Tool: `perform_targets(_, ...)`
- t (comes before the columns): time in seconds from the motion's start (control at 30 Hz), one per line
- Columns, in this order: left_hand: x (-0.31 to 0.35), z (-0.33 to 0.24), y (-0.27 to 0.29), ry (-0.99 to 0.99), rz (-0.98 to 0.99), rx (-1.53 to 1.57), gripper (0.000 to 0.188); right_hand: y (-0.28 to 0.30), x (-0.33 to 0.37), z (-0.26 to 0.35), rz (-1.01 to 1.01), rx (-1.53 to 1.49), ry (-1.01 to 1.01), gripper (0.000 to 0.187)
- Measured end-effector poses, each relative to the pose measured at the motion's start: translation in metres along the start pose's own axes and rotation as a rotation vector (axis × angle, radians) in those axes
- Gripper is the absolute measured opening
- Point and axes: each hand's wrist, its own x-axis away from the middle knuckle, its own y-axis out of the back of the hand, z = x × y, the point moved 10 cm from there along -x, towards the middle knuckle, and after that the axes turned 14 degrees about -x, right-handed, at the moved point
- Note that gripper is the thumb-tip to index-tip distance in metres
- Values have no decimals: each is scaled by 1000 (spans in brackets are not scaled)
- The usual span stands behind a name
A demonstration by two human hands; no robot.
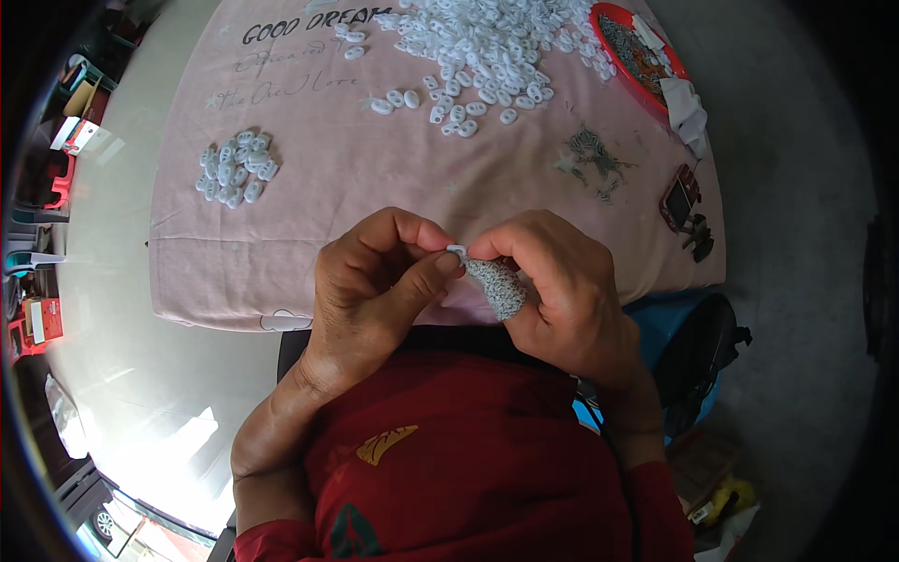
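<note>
Just beyond the table's near edge, my left hand pinches a small white oval plastic piece between thumb and forefinger. My right hand is closed in a pinch against the piece's right side. A speckled grey cloth sleeve appears to cover my right thumb. Whatever lies between the right fingertips is hidden. Beyond my hands, a large heap of similar white plastic pieces spreads over the far side. A smaller cluster of white pieces sits at the left. Right of centre lie small loose metal bits.
A pink cloth covers the table. At the far right stands a red basin of small metal parts, with white cloth over its rim. A dark red phone lies by the right edge. A blue and black bag is below.
</note>
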Motion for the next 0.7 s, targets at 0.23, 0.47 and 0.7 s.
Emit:
perform_targets(0.23, -2, 9, -5, 60, 54, 16, 10, -2, -2, 5, 41, 105, 23, 32)
perform_targets(0.47, -4, 8, -5, 62, 72, 143, 12, 7, -7, -1, 3, -137, -139, 23)
perform_targets(0.7, 0, 4, -5, 42, 65, 171, 18, 8, -3, 1, -52, -208, -95, 21)
